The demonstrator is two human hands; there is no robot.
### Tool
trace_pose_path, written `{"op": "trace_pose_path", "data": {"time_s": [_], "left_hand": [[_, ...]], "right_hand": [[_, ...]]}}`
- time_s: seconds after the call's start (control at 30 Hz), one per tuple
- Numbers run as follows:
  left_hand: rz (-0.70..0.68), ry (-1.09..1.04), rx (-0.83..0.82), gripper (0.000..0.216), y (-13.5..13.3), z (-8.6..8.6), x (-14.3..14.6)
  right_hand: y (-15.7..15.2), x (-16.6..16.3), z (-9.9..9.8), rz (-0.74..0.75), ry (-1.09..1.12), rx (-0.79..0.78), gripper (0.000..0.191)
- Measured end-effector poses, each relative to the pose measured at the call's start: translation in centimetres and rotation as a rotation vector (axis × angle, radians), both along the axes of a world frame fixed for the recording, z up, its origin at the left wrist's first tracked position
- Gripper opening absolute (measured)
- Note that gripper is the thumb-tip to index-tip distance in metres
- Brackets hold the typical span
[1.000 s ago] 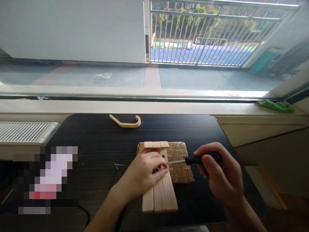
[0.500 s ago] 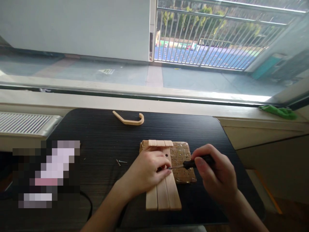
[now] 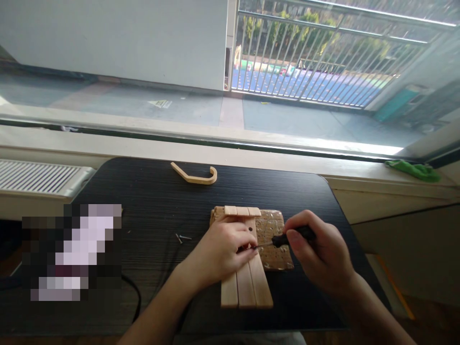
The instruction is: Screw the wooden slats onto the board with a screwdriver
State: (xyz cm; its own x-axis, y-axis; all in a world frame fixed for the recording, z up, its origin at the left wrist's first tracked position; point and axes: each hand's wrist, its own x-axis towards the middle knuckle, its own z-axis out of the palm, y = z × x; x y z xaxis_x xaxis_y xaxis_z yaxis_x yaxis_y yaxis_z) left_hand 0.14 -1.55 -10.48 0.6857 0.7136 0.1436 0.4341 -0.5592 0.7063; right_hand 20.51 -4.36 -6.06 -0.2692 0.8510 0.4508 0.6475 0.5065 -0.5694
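My right hand (image 3: 323, 249) is wrapped round the black handle of a screwdriver (image 3: 293, 235), held nearly level with its shaft pointing left. The screwdriver's tip meets the fingertips of my left hand (image 3: 230, 242), at the right side of a pale wooden slatted piece (image 3: 246, 287). Curled fingers of that hand grip the slatted piece, and the thumb and forefinger come together by the tip; any screw there is hidden. A dark round hole (image 3: 250, 229) shows above the fingers. Under the far part of the wood lies a brown block wrapped in clear tape (image 3: 275, 239).
On the black table (image 3: 151, 201), loose screws (image 3: 183, 238) lie left of my left hand. A hook-shaped wooden piece (image 3: 197, 180) rests near the far edge. A blurred-out object (image 3: 82, 249) is at left, beside a dark cable (image 3: 138, 292). A green cloth (image 3: 413, 170) lies on the windowsill.
The whole view has shifted slightly. Both hands keep their places at the wooden piece, and the screwdriver stays at the left fingertips with only a slight change in the right hand's pose.
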Motion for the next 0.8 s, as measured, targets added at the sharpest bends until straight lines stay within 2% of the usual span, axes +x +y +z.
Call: {"op": "trace_pose_path", "data": {"time_s": [0.17, 0.3, 0.43, 0.5, 0.6, 0.73, 0.8], "left_hand": [[-0.020, 0.011, -0.022, 0.011, 0.1, 0.1, -0.1], [-0.032, -0.002, -0.029, 0.012, 0.1, 0.0, -0.1], [-0.030, -0.008, -0.053, 0.014, 0.2, 0.0, 0.0], [-0.033, 0.004, -0.076, 0.014, 0.2, 0.2, -0.1], [-0.014, 0.014, -0.136, 0.009, 0.3, 1.0, -0.6], [0.047, -0.058, -0.259, 0.025, 0.2, 2.8, -1.6], [0.042, -0.065, -0.285, 0.025, 0.0, 3.6, -1.9]], "right_hand": [[0.6, -0.5, 1.4, 0.131, -0.072, -0.087, 0.010], [1.1, -1.3, 2.5, 0.220, -0.180, -0.073, 0.009], [1.2, -1.5, 2.7, 0.303, -0.228, -0.077, 0.009], [1.2, -1.5, 2.5, 0.297, -0.228, -0.079, 0.008], [1.3, -1.4, 2.3, 0.271, -0.230, -0.088, 0.007], [1.3, -1.2, 2.1, 0.287, -0.202, -0.067, 0.009], [1.2, -1.2, 2.0, 0.283, -0.194, -0.069, 0.009]]}}
